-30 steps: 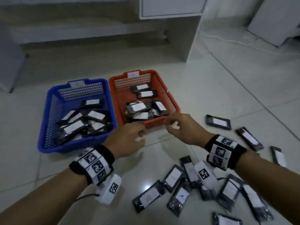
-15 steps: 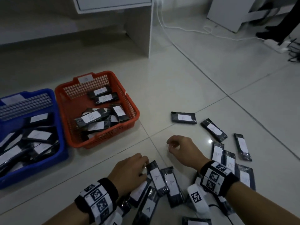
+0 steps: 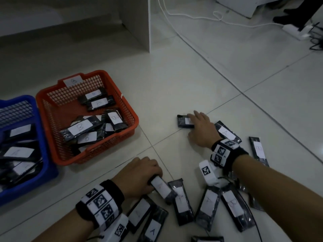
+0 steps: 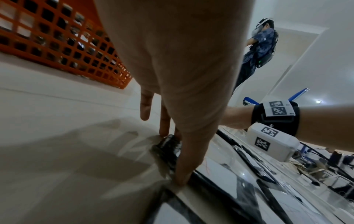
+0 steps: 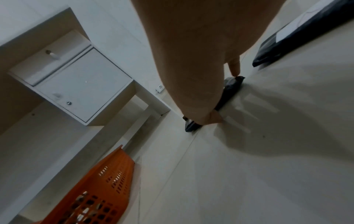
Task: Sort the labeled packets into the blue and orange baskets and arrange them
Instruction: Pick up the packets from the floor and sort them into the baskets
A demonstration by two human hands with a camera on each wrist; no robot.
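Note:
The orange basket and the blue basket stand at the left, and both hold black packets with white labels. Several more packets lie loose on the floor at the lower right. My left hand curls over the end of one packet from that pile; in the left wrist view its thumb and fingers pinch this packet. My right hand reaches to a lone packet further out. In the right wrist view its thumb and a fingertip clamp the two ends of that packet.
A white cabinet leg stands beyond the baskets, and white cables and a power strip lie at the top right. Another person stands in the background of the left wrist view. Bare tile lies between the baskets and the loose packets.
My view has swung right. My right hand moved forward from the pile to the lone packet and closed on it. My left hand took hold of a packet at the pile's edge.

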